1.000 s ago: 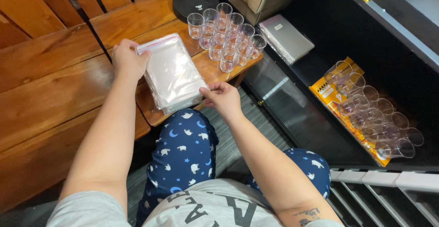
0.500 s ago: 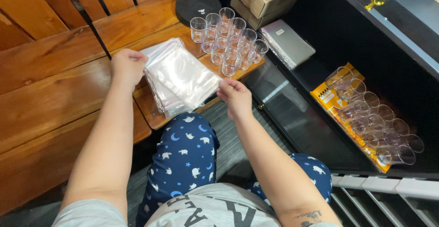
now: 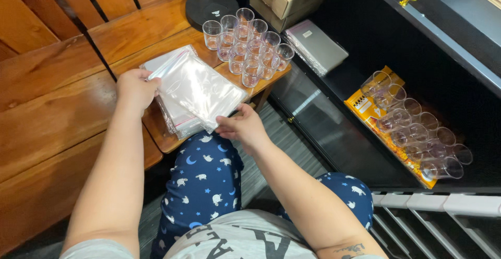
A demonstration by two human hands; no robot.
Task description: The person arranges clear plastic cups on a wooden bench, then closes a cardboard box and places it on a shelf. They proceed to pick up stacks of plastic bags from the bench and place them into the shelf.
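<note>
Beyond the lifted plastic bag, empty cups apparently crowd the table.

Single head view, steep downward, close over lap, small table.

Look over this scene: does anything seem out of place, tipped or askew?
Yes. The clear plastic cups on the dark shelf lie on their sides across an orange-yellow packet, while the cups on the small wooden table stand upright. Nothing looks spilled or damaged.

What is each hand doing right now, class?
Left hand: closed on the top clear plastic bag.
Right hand: pinching the same bag's near corner.
</note>
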